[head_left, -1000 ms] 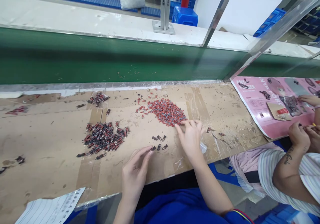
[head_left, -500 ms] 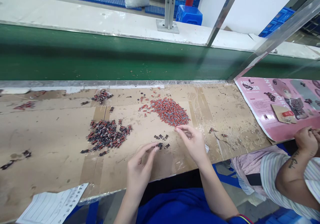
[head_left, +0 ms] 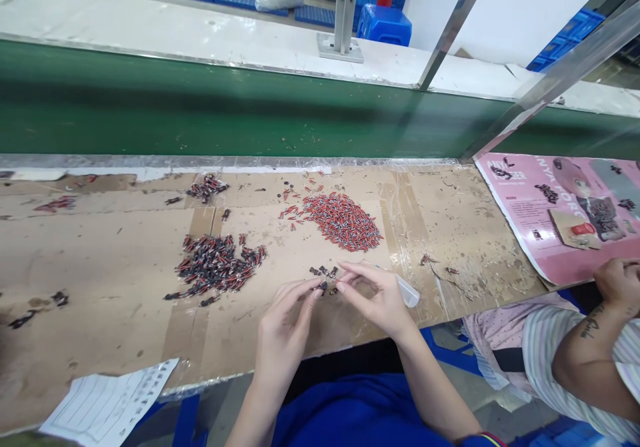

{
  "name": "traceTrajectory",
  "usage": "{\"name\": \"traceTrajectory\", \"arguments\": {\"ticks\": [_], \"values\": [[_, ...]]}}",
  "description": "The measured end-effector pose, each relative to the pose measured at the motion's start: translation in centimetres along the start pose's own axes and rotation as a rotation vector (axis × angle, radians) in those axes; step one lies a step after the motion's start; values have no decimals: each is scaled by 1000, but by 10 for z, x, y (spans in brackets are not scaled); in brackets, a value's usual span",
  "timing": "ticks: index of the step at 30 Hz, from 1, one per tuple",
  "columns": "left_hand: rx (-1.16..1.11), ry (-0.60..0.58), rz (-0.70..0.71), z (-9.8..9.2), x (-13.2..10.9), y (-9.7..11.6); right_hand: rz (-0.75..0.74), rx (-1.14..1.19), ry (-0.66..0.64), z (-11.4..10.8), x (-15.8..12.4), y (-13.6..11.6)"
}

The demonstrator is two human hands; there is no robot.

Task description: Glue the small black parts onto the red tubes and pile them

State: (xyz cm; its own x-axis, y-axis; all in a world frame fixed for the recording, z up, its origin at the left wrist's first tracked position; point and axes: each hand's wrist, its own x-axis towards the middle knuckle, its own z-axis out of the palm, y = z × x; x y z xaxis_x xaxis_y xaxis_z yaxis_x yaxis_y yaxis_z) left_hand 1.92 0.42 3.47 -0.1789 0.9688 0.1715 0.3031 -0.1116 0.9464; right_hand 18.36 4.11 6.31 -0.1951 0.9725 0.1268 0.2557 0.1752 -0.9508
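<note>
My left hand (head_left: 286, 317) is closed in a pinch on a small black part (head_left: 323, 286) just above the cardboard. Close beside it on the right, my right hand (head_left: 377, 295) has its thumb and fingers curled together. Whatever it may hold at the fingertips is too small to make out. Several loose black parts (head_left: 316, 271) lie just beyond the fingertips. Farther back is a heap of small red-and-silver pieces (head_left: 345, 222). To the left sits a pile of black parts with red pieces in them (head_left: 217, 264).
Cardboard (head_left: 125, 300) covers the bench. A clear plastic piece (head_left: 408, 292) lies by my right wrist. A printed sheet (head_left: 110, 400) rests at the front left edge. At right, a co-worker's hand (head_left: 616, 287) is near a pink poster (head_left: 525, 234). A green panel (head_left: 225, 110) runs behind.
My right hand has moved from the edge of the red heap toward me and left, beside my left hand. The clear plastic piece now shows more. My left hand still pinches the black part.
</note>
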Motion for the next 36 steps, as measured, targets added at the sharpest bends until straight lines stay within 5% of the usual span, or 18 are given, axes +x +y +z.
{"name": "traceTrajectory", "arguments": {"ticks": [4,15,28,36], "values": [[28,7,-28,0,0,1,6,-62,-55,1,1,-1],[-17,22,-128,4,-4,3,319,320,109,28,-7,6],[-131,21,-65,2,-4,3,332,337,103,36,-13,5],[-232,-28,-202,1,0,6,228,325,121,34,-16,6]]}}
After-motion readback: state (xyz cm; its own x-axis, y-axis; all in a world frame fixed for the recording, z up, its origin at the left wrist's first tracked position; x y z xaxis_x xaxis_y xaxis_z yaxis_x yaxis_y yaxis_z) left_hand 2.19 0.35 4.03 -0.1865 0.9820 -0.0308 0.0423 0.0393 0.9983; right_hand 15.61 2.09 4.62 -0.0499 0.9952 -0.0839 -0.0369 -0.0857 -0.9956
